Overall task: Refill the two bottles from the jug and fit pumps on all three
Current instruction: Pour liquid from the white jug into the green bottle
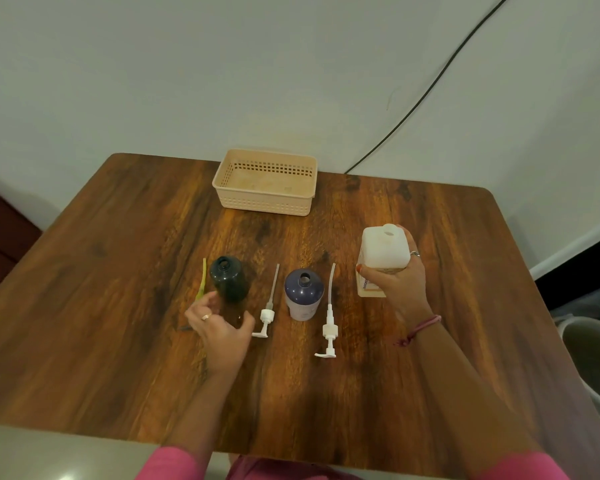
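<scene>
A dark green bottle [228, 279] stands uncapped at the left, and my left hand [219, 327] wraps around its lower part. A purple bottle [303, 293] stands uncapped in the middle. At the right, my right hand [397, 282] grips the white square jug [383, 252], whose mouth has no cap. Two white pumps lie flat on the table: a small one [266, 315] between the two bottles and a larger one [329, 327] right of the purple bottle. A yellow-green pump tube [201, 280] lies left of the dark bottle, partly hidden by my hand.
A beige perforated basket [265, 202] sits at the back of the wooden table [118, 271]. A black cable [430, 84] runs down the wall behind. A grey bin [593, 355] stands on the floor to the right.
</scene>
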`<state>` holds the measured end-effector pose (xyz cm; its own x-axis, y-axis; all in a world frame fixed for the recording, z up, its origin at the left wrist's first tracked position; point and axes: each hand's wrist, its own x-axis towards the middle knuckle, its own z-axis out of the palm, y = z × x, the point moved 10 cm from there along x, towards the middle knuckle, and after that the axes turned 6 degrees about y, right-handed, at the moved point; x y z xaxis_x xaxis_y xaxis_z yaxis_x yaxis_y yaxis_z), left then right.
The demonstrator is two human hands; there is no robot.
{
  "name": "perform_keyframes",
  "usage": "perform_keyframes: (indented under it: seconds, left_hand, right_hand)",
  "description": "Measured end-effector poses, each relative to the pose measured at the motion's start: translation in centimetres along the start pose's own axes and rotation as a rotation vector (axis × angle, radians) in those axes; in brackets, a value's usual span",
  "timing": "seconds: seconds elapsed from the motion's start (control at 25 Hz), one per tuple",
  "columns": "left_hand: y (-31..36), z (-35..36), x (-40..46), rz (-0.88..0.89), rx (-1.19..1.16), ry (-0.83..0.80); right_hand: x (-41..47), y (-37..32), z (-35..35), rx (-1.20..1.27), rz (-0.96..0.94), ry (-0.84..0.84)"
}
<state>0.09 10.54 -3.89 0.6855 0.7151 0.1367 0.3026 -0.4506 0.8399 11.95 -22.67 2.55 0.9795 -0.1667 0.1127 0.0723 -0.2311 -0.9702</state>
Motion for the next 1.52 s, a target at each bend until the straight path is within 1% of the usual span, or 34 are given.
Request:
perform_keyframes:
  seconds: [0.08, 0.32, 0.48, 0.64, 0.72, 0.84, 1.0, 1.12, 1.2, 1.32, 1.52]
  left_hand:
    - [-1.2, 0.1, 1.9, -0.072, -0.023, -0.021]
    - [-2.9, 2.4, 5.6, -0.185, 0.001, -0.159]
    - [-2.2, 3.9, 6.4, -0.178, -0.031, -0.238]
    - [-1.7, 4.1, 7.0, -0.165, 0.015, -0.253]
    - [-1.1, 3.9, 7.3, -0.145, -0.033, -0.254]
    - [1.8, 3.3, 8.6, -0.08, -0.149, -0.25]
    - [8.9, 1.9, 10.4, 0.074, -0.233, -0.269]
    - [14.8, 0.5, 10.4, 0.218, -0.245, -0.306]
    - [18.1, -0.1, 10.2, 0.283, -0.27, -0.344]
    - [21.8, -1.0, 9.9, 0.323, -0.303, -0.368]
    - [26.2, -2.5, 9.8, 0.376, -0.343, -0.327]
  right_hand:
    - [0.1, -0.4, 0.3, -0.006, -0.008, 0.015]
    - [0.0, -0.7, 2.2, -0.002, 0.021, 0.03]
    - [-0.1, -1.1, 3.6, -0.013, 0.022, 0.048]
    - [-0.1, -1.7, 4.7, -0.024, 0.02, 0.062]
    - [0.2, -2.1, 5.0, -0.045, 0.009, 0.07]
    - [1.0, -3.8, 5.6, -0.085, -0.042, 0.048]
    - [2.5, -6.8, 6.2, -0.175, -0.125, 0.04]
    - [3.6, -10.9, 6.2, -0.219, -0.212, 0.044]
    - [4.2, -13.9, 5.8, -0.238, -0.269, 0.043]
    - [5.5, -17.3, 5.2, -0.292, -0.317, 0.044]
    - [7.2, -22.3, 4.6, -0.451, -0.417, 0.031]
